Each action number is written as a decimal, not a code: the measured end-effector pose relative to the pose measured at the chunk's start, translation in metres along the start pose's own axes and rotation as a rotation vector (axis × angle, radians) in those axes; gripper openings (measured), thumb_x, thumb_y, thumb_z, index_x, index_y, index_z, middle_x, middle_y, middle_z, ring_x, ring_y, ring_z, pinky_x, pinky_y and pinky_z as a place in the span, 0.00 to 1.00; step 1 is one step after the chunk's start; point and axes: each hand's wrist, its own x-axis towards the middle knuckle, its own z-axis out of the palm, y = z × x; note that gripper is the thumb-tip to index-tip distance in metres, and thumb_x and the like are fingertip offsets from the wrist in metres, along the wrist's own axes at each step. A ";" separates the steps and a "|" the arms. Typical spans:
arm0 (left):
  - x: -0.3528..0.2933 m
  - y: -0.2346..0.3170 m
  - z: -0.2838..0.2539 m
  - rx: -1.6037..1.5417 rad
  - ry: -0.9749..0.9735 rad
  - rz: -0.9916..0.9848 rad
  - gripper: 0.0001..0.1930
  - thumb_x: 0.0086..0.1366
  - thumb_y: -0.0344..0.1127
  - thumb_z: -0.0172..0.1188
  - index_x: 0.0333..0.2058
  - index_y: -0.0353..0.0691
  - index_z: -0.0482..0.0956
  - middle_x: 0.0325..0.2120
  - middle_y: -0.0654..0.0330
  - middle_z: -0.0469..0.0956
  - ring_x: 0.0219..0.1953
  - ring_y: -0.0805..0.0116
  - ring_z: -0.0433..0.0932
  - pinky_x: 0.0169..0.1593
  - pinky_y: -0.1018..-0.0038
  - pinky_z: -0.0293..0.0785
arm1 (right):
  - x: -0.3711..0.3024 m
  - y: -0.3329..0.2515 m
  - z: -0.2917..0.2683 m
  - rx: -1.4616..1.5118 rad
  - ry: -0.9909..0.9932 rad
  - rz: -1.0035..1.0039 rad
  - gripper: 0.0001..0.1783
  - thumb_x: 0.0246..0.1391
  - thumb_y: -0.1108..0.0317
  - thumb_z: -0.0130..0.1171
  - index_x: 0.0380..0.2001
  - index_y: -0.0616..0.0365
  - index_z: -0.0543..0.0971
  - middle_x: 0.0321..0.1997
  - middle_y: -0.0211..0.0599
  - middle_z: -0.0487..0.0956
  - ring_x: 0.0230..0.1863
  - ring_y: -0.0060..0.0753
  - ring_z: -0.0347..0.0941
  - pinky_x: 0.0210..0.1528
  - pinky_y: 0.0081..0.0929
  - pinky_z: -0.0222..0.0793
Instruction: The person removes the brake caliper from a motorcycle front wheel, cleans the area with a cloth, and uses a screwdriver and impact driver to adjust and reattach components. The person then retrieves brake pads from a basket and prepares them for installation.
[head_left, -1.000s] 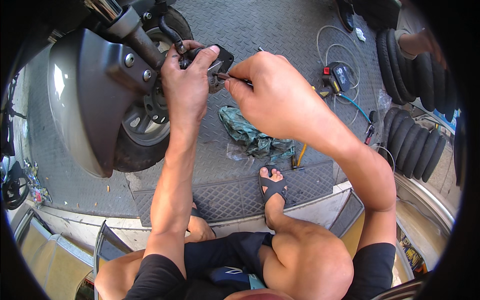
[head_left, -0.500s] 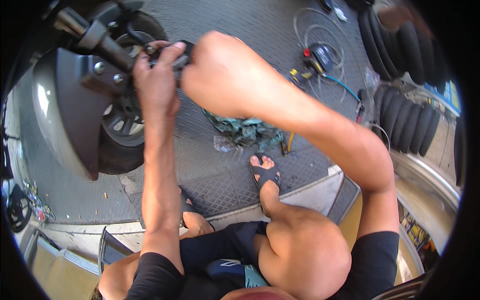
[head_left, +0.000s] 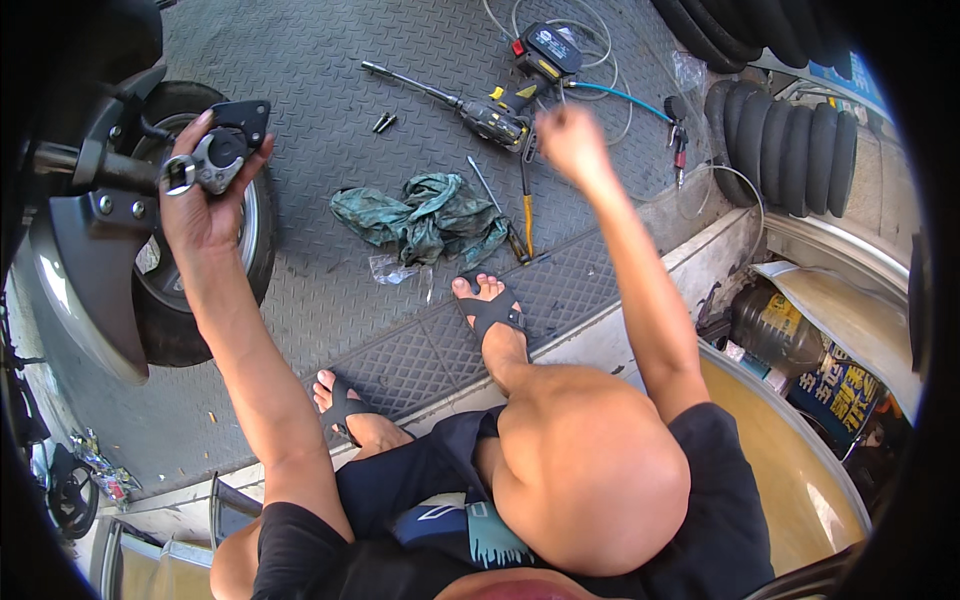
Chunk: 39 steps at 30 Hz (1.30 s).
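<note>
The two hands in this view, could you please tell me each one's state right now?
Left hand: closed around a grey-and-black metal part.
Right hand: blurred, near the cordless power tool; open or closed cannot be told.

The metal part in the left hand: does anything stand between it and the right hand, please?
On the floor between the metal part in the left hand and the blurred right hand lie two small dark bolts and a power tool. They lie low, so probably they block nothing.
</note>
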 end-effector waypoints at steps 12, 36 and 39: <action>-0.007 0.009 0.007 -0.032 0.141 0.068 0.11 0.66 0.32 0.66 0.44 0.33 0.81 0.42 0.46 0.85 0.42 0.48 0.86 0.44 0.47 0.88 | -0.069 0.075 0.068 -0.387 0.172 -0.222 0.51 0.54 0.49 0.75 0.68 0.70 0.62 0.72 0.69 0.62 0.73 0.70 0.59 0.70 0.65 0.59; -0.017 0.006 0.015 -0.046 0.157 0.015 0.11 0.61 0.37 0.71 0.38 0.40 0.81 0.34 0.54 0.85 0.36 0.55 0.87 0.35 0.50 0.89 | 0.124 -0.100 0.149 -0.747 -0.470 -0.594 0.16 0.63 0.65 0.58 0.45 0.63 0.87 0.50 0.56 0.87 0.53 0.64 0.83 0.51 0.55 0.80; -0.020 0.002 0.008 -0.074 0.114 0.025 0.12 0.61 0.38 0.71 0.39 0.40 0.81 0.34 0.54 0.84 0.35 0.53 0.86 0.34 0.51 0.89 | 0.122 -0.128 0.152 -0.494 -0.338 -0.547 0.19 0.64 0.58 0.60 0.44 0.65 0.87 0.45 0.57 0.87 0.49 0.64 0.84 0.49 0.54 0.80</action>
